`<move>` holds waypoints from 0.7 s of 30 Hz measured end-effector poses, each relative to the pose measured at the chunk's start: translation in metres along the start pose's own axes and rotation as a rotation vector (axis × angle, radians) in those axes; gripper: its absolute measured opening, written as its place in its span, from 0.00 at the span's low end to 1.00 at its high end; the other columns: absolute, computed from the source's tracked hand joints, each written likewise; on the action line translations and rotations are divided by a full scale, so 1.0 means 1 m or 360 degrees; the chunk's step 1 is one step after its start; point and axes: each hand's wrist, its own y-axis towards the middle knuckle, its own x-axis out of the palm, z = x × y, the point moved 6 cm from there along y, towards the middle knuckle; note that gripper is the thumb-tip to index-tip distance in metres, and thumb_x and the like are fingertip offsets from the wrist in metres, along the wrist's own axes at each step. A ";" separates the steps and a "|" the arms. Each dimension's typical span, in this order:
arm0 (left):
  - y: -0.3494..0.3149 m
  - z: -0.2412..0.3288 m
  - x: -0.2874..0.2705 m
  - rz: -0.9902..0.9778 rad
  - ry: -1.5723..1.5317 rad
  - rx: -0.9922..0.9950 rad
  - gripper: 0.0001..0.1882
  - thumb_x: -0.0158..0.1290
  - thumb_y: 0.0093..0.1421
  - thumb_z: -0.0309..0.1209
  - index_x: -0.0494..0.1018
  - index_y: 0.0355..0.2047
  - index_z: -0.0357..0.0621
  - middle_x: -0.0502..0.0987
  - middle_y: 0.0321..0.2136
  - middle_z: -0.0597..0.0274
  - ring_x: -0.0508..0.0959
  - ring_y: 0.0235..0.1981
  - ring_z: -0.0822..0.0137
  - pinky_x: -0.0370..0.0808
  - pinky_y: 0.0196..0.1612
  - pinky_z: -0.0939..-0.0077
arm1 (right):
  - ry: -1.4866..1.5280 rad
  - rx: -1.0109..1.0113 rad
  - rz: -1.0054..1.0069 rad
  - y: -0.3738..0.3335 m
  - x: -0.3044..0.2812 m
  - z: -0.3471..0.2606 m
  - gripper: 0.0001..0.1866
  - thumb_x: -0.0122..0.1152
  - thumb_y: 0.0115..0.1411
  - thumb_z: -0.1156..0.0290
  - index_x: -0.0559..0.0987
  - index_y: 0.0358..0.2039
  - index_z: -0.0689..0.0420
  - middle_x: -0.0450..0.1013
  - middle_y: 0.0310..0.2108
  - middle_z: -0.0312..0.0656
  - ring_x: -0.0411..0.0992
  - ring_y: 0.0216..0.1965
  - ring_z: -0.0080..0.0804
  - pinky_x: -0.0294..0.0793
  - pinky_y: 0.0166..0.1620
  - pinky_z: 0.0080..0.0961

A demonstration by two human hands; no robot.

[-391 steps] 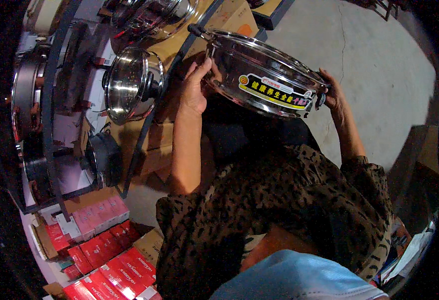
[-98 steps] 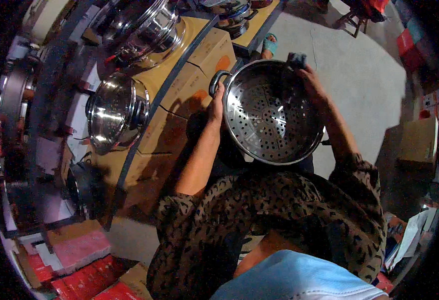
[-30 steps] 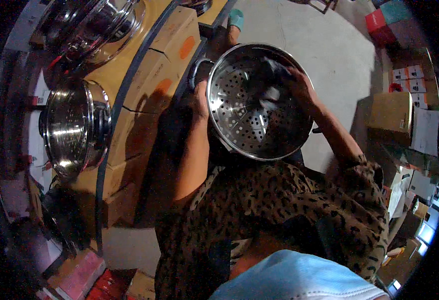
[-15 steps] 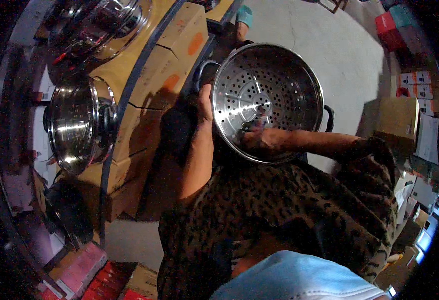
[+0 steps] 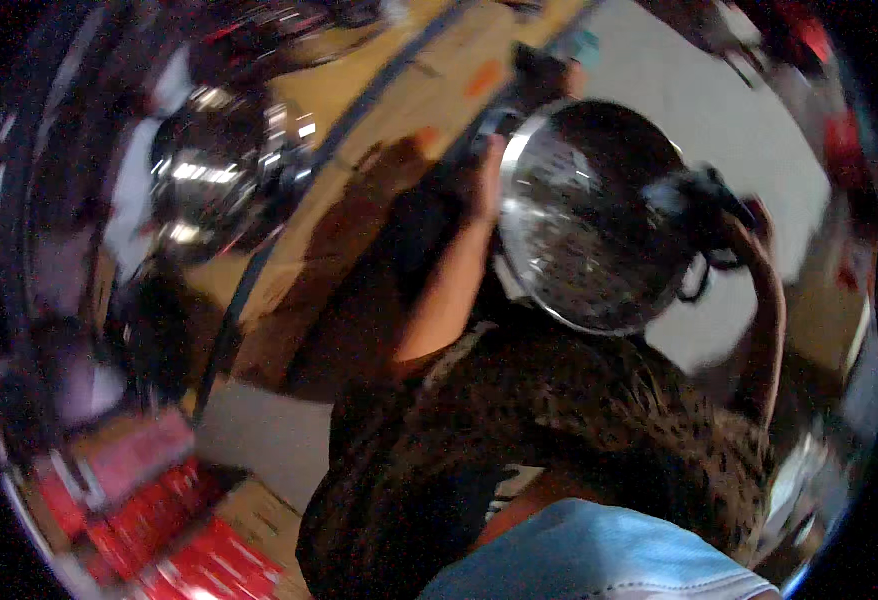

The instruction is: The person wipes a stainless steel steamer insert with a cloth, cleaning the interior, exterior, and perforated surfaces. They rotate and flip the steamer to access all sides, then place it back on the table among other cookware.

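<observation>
1. Steel steamer pan [image 5: 594,240], perforated base, held between the two hands over the lap. Open mouth faces up toward the wearer; base points down and away.
2. Pan round, so no long side of its own. Line through its loop handles runs aslant: left handle [image 5: 499,122] just beyond the left hand, right handle [image 5: 696,280] on the near side of the right hand.
3. Left hand [image 5: 487,180] holds the pan's outer left wall; fingers mostly hidden.
4. Right hand [image 5: 752,222] closed about a dark cloth [image 5: 697,198] at the right rim; finger detail blurred. Hand and cloth mask part of that rim.
5. Left of the left hand: cardboard boxes [image 5: 399,165], a dark shelf edge [image 5: 364,108], then a second steel pot [image 5: 214,175], well apart.
6. Beyond both hands: green slipper [image 5: 581,45].
7. Nearer than the left hand, far left: red boxes [image 5: 149,520].
</observation>
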 end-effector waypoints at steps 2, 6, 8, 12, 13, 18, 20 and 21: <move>0.006 -0.007 0.002 -0.0037 0.0181 0.0179 0.28 0.45 0.60 0.52 0.75 0.37 0.36 0.77 0.35 0.53 0.75 0.38 0.59 0.69 0.45 0.66 | 0.0114 -0.0025 -0.0003 -0.025 0.007 0.016 0.21 0.63 0.53 0.60 0.71 0.40 0.62 0.72 0.34 0.39 0.71 0.32 0.27 0.71 0.37 0.24; -0.035 0.050 -0.001 0.0002 0.0108 0.0515 0.27 0.48 0.58 0.54 0.74 0.34 0.38 0.76 0.31 0.54 0.75 0.36 0.60 0.69 0.44 0.68 | 0.0479 0.0341 -0.0291 -0.074 0.033 0.091 0.24 0.57 0.59 0.56 0.68 0.49 0.60 0.69 0.38 0.34 0.66 0.33 0.23 0.66 0.33 0.23; -0.045 0.062 -0.026 -0.0011 0.0150 0.0648 0.27 0.45 0.60 0.55 0.74 0.38 0.41 0.76 0.33 0.61 0.74 0.36 0.65 0.68 0.45 0.71 | 0.0570 0.0432 -0.0629 -0.092 0.058 0.097 0.26 0.53 0.59 0.50 0.69 0.48 0.59 0.69 0.37 0.35 0.64 0.33 0.23 0.66 0.36 0.27; -0.094 0.112 -0.020 -0.0548 -0.0386 0.0389 0.27 0.44 0.61 0.55 0.73 0.43 0.44 0.74 0.40 0.63 0.71 0.42 0.67 0.66 0.49 0.71 | 0.0605 0.0499 -0.0702 -0.117 0.060 0.082 0.26 0.55 0.57 0.55 0.67 0.50 0.59 0.69 0.39 0.37 0.65 0.36 0.26 0.67 0.39 0.28; -0.102 0.115 -0.028 -0.0532 -0.0413 0.0399 0.27 0.45 0.61 0.55 0.73 0.43 0.45 0.73 0.41 0.64 0.70 0.43 0.68 0.65 0.49 0.72 | 0.0629 0.0447 -0.0670 -0.116 0.061 0.073 0.27 0.55 0.56 0.56 0.66 0.51 0.59 0.69 0.40 0.38 0.65 0.36 0.26 0.68 0.39 0.28; -0.161 0.121 -0.082 -0.0350 -0.0565 0.0461 0.26 0.45 0.61 0.53 0.73 0.44 0.43 0.73 0.42 0.62 0.71 0.43 0.66 0.66 0.49 0.70 | 0.0794 0.0027 -0.0447 -0.097 0.044 0.007 0.29 0.57 0.54 0.62 0.63 0.54 0.60 0.68 0.44 0.41 0.67 0.40 0.30 0.69 0.43 0.30; -0.197 0.119 -0.129 -0.0151 -0.0621 0.0457 0.25 0.45 0.62 0.52 0.72 0.44 0.43 0.73 0.42 0.61 0.71 0.43 0.66 0.67 0.49 0.69 | 0.0852 -0.0108 -0.0486 -0.096 0.055 -0.029 0.30 0.58 0.53 0.64 0.62 0.55 0.60 0.68 0.45 0.42 0.67 0.42 0.31 0.70 0.44 0.30; -0.214 0.118 -0.152 -0.0060 -0.0649 0.0445 0.25 0.45 0.62 0.52 0.72 0.44 0.43 0.73 0.42 0.61 0.71 0.44 0.65 0.67 0.49 0.69 | 0.0893 -0.0162 -0.0517 -0.100 0.063 -0.046 0.31 0.58 0.53 0.65 0.61 0.56 0.61 0.68 0.46 0.42 0.67 0.42 0.32 0.70 0.44 0.31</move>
